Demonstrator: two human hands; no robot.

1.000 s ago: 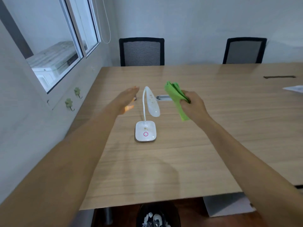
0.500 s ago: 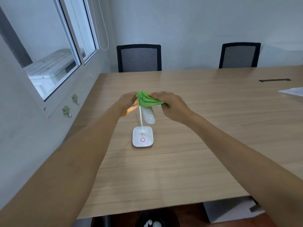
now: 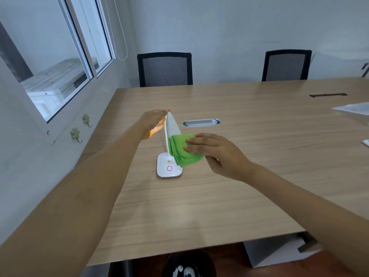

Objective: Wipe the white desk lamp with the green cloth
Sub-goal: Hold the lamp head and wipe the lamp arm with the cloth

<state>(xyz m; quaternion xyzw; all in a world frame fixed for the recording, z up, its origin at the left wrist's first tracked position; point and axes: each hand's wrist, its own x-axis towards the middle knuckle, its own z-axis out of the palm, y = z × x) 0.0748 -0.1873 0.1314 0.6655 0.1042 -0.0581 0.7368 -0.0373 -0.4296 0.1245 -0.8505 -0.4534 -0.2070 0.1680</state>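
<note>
The white desk lamp [image 3: 169, 168] stands on the wooden table [image 3: 199, 206], its square base bearing a pink ring and a few brown specks. My left hand [image 3: 154, 120] holds the top bend of the lamp's head. My right hand [image 3: 215, 151] presses the folded green cloth [image 3: 182, 151] against the lower part of the lamp head, which the cloth hides. The upper part of the head [image 3: 171, 125] shows white above the cloth.
A metal cable tray [image 3: 201, 123] is set into the table just behind the lamp. Two black mesh chairs [image 3: 164, 69] [image 3: 286, 65] stand at the far edge. White papers [image 3: 353, 108] lie at the right. A black bin [image 3: 188, 265] sits under the near edge.
My right hand has slid the green cloth from the top of the lamp head down along it toward the base. My left hand stays at the lamp's top.
</note>
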